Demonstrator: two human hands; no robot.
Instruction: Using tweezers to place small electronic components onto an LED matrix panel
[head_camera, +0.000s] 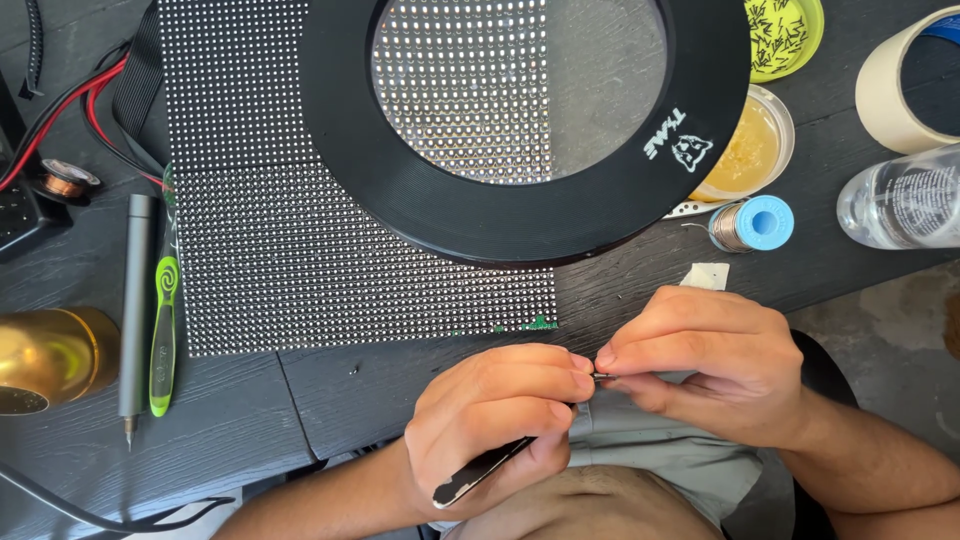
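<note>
Two hands meet over tweezers at the table edge

Largest is the dark table (300, 400), carrying a dotted LED panel (300, 270) with a black ring magnifier (520, 215) above it. Left of the panel lie a grey pen-shaped tool (135, 300) and a green-handled tool (164, 330). Near the front edge, the left hand (490, 425) has its grip closed on black tweezers (480, 475). The right hand (705, 365) pinches its fingertips at the tweezer tips; whatever sits there is too small to tell.
</note>
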